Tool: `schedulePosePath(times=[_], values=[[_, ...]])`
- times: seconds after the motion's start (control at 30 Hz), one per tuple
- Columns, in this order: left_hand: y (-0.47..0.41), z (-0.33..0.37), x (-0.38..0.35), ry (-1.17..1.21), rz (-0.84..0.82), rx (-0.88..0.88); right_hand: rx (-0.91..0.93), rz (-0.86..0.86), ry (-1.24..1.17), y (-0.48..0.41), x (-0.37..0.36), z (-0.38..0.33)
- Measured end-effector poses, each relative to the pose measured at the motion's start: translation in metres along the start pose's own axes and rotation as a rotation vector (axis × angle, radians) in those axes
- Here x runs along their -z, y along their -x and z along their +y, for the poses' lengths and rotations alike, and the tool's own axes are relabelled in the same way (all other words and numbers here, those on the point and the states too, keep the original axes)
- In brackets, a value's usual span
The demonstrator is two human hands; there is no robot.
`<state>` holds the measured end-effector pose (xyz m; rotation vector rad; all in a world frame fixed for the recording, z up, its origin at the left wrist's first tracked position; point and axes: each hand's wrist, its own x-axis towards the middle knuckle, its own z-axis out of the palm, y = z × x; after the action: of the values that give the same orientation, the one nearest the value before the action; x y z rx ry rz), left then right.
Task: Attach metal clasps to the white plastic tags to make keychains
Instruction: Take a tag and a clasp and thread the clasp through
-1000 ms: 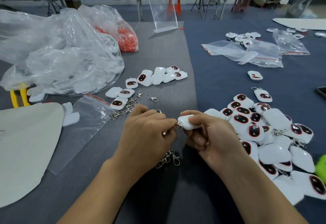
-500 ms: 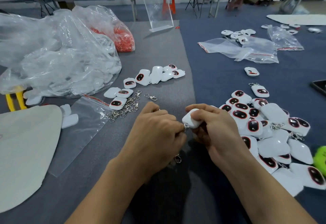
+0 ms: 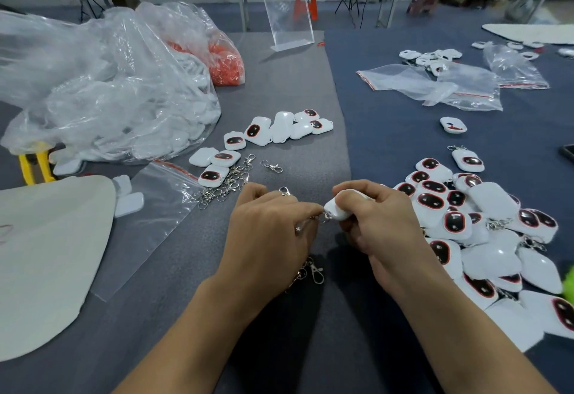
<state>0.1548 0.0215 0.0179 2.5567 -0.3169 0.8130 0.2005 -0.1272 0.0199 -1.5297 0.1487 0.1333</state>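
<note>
My right hand grips a white plastic tag just above the grey mat. My left hand pinches a metal clasp right at the tag's left end, and more clasps dangle beneath its palm. A loose heap of clasps lies ahead on the left, with one single clasp apart from it. Several tags without clasps lie beyond that heap. To the right spreads a big pile of tags with clasps.
Large clear bags fill the left, one holding orange parts. An empty zip bag and a white sheet lie front left. Yellow-handled pliers, an acrylic stand and more bags at the back right.
Both hands stay together at the tag. The tag's tip shows a little more beside my right fingers, and the dangling clasps show again below my left palm.
</note>
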Motion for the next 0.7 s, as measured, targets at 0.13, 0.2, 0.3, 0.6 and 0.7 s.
schedulePosePath(times=[0.13,0.2,0.3,0.6,0.7], values=[[-0.0006,0.0003,0.0006,-0.116,0.105,-0.113,-0.077,-0.032,-0.073,-0.0008,0.0014,-0.0033],[-0.0009,0.0014,0.0009,-0.144,0.13,-0.145,-0.118,-0.051,-0.098,-0.0015,0.0031,-0.0053],[-0.0003,0.0018,0.001,-0.13,0.107,-0.142,-0.177,-0.093,-0.155,-0.0022,0.0064,-0.0079],[0.0009,0.0082,0.0003,-0.034,0.139,-0.051,-0.197,-0.141,-0.205,-0.0006,0.0058,-0.0099],[0.0006,0.0077,-0.0022,-0.059,0.186,-0.071,-0.196,-0.157,-0.207,0.0003,0.0062,-0.0097]])
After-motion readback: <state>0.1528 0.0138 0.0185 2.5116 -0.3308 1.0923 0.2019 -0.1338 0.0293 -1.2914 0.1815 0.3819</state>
